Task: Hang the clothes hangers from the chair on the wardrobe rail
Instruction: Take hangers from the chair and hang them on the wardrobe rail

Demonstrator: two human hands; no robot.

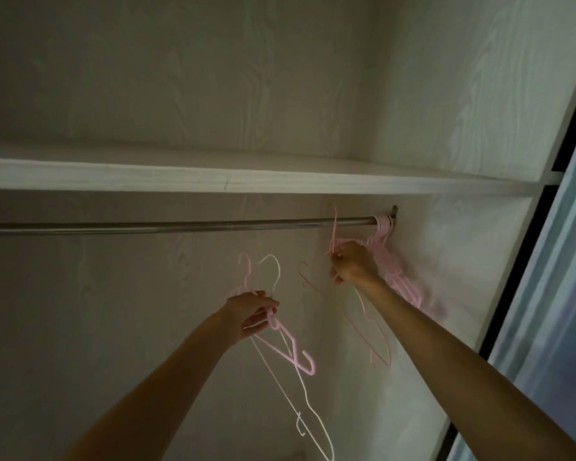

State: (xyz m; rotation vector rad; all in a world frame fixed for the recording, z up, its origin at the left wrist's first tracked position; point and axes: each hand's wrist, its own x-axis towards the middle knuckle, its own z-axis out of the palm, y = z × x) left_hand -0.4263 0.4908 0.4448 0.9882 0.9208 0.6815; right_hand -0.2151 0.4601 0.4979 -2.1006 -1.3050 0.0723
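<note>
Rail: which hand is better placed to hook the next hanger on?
Right. The right hand holds a pink hanger just under the rail; the left hand holds its hangers lower.

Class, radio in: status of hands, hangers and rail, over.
Left hand grips pink and white hangers. Right hand grips one pink hanger, hook beside rail. Hung bunch at rail's right end.

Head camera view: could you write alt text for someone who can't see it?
Inside a pale wardrobe, a right hand lifts a pink hanger up to the rail, beside pink hangers already hung at its right end. The left hand holds a pink and a white hanger lower down, under a shelf.
</note>
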